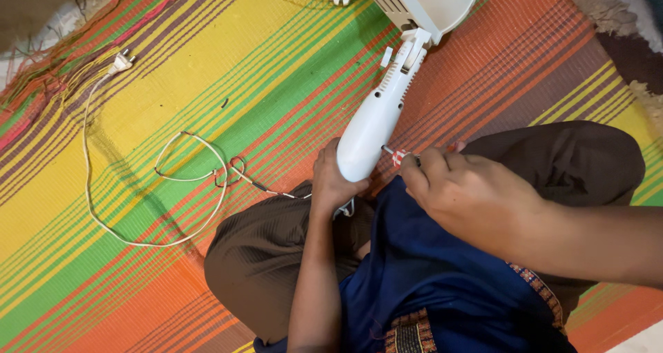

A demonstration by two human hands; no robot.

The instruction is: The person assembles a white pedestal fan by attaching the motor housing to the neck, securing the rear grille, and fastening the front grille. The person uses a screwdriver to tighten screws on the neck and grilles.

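On the striped mat (207, 70), hands grip white fan stem (373, 121), screwdriver (399, 157).

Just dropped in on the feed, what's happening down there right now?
A person sits cross-legged on a striped woven mat. Their left hand steadies the white plastic neck of a small fan, whose base lies toward the top edge. Their right hand presses a red-and-white-handled screwdriver against the side of that neck. The fan's white power cord trails loose across the mat to its plug.
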